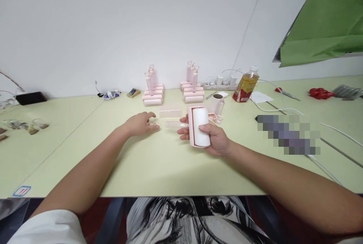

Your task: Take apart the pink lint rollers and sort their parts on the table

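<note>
A pink lint roller with a white roll is in my right hand, thumb on the roll and fingers behind it. Its pale handle points left. My left hand is just left of the handle's end, fingers apart, near a small loop-shaped piece on the table. A clear pinkish cover lies behind the handle. To the right, partly behind the roller, are a pink frame piece and a cardboard-cored roll.
Finished-looking pink rollers stand in two groups near the wall. A drink bottle, power strip and white cables are at the back right. A phone and small clear objects are at left.
</note>
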A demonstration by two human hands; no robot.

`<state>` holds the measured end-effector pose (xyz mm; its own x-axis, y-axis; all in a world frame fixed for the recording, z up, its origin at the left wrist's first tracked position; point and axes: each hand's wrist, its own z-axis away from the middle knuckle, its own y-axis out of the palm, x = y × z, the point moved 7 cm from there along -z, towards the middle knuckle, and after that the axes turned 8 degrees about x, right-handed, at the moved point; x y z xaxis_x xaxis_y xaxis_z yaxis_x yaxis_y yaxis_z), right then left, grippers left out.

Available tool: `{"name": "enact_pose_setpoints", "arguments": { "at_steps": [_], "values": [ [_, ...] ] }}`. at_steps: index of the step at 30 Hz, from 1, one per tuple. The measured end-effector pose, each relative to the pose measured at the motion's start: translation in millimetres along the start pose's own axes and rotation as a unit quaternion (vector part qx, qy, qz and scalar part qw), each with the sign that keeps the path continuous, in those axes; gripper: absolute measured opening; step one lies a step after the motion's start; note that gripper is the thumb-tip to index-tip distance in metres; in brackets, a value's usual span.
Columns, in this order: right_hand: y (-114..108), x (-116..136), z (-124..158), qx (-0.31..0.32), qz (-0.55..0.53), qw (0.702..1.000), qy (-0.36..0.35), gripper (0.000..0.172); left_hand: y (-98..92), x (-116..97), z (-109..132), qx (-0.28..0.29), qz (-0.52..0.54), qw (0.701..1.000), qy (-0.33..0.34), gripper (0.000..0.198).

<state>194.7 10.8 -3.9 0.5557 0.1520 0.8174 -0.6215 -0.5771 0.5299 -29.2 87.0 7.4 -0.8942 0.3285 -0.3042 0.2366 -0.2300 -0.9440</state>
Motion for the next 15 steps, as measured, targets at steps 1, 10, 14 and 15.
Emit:
{"name": "enact_pose_setpoints", "arguments": {
  "at_steps": [1,10,14,15],
  "values": [
    [-1,0,0,-0.002,0.002,1.000,0.001,0.040,6.9,-4,-2,0.015,-0.004,1.000,0.021,0.046],
    [4,3,1,0.012,-0.002,1.000,-0.004,0.042,13.4,-27,-2,0.004,0.391,0.918,0.069,0.045],
    [6,6,1,0.015,0.003,1.000,-0.013,0.043,24.2,-38,-4,0.019,0.565,0.824,0.048,0.030],
    [6,7,2,0.013,0.006,1.000,-0.017,0.043,27.0,-41,-3,0.029,0.586,0.808,0.042,0.028]
  ]
}}
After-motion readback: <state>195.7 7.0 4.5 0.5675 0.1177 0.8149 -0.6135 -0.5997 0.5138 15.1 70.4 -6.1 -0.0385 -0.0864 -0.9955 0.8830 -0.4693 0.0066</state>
